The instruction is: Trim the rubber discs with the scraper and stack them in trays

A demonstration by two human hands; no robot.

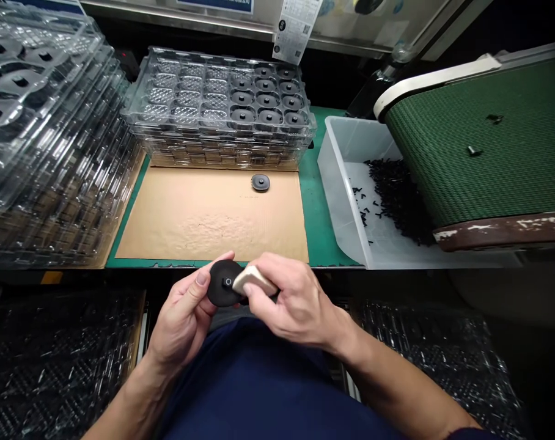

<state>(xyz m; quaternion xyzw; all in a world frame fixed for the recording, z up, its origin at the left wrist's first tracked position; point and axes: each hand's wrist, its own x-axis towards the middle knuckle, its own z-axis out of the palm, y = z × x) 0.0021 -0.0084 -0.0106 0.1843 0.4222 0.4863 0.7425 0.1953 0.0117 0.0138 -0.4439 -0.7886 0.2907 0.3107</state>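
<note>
A round black part (219,292) with a small raised centre is gripped at its left edge by my left hand (186,315), thumb on top. My right hand (300,299) pinches a cream-coloured pad (254,280), whose tip touches the right side of the black part near its centre. Both hands are in front of the table's near edge, above my lap. Another black part (260,182) lies on the cardboard sheet (167,214), beyond my hands.
Behind the cardboard stands a clear tray stack (204,131) partly filled with black parts. Tall stacked trays (52,153) rise at the left. At the right, a translucent bin (346,201) holds small black pieces beneath a green conveyor belt (488,165) carrying small bits.
</note>
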